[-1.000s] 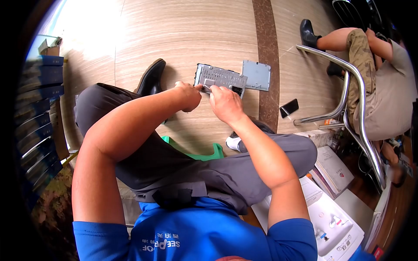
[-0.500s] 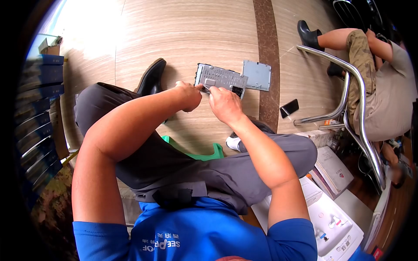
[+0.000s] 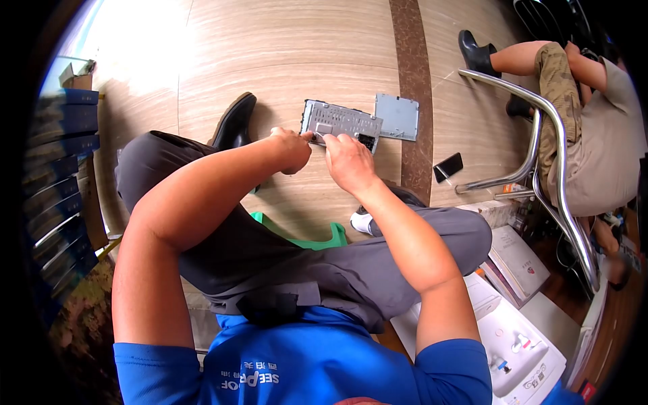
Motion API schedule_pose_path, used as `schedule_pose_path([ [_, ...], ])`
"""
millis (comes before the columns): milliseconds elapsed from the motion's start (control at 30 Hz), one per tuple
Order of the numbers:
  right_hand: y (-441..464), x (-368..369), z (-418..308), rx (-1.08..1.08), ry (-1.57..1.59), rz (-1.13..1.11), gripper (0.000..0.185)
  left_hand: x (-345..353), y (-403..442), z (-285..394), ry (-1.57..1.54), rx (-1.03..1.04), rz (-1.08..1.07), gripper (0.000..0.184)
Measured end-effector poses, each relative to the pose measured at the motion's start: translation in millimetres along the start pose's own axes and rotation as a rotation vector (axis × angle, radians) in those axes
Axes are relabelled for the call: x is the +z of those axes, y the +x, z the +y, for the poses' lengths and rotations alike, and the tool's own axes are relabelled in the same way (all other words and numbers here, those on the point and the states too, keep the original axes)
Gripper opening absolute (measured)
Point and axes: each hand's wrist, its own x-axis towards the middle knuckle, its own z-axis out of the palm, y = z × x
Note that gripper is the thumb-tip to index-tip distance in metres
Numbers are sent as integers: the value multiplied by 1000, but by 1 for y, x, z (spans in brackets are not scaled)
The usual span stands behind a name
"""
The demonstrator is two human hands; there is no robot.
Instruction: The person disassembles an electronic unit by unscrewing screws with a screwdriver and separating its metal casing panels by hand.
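A flat grey metal electronic unit (image 3: 351,121) with rows of slots lies on the floor in front of me. My left hand (image 3: 291,150) is at its near left corner, fingers curled in and fingertips at the edge. Close beside it, my right hand (image 3: 349,163) has its fingers pinched together at the near edge. A thin light sliver shows between the two hands, too small to name. What each hand grips is hidden. Against the unit's right end rests a pale metal plate (image 3: 398,116).
A phone (image 3: 448,167) lies right of the plate. A green plastic piece (image 3: 314,237) is between my legs. A chromed chair frame (image 3: 557,142) with a seated person (image 3: 601,148) is at the right. White packaging (image 3: 520,354) stands lower right, stacked blue boxes (image 3: 74,142) at left.
Almost nothing differs. Both hands stay at the unit's near edge, with only a tiny shift of the view.
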Motion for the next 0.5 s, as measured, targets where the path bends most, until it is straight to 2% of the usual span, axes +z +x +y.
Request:
schedule_pose_path([
  [133,2,-1,-1,59,21,-40,11,0,0,0,3,2,-3,47],
  [500,3,-3,-4,59,49,-63,12,1,1,-1,9,13,6,48],
])
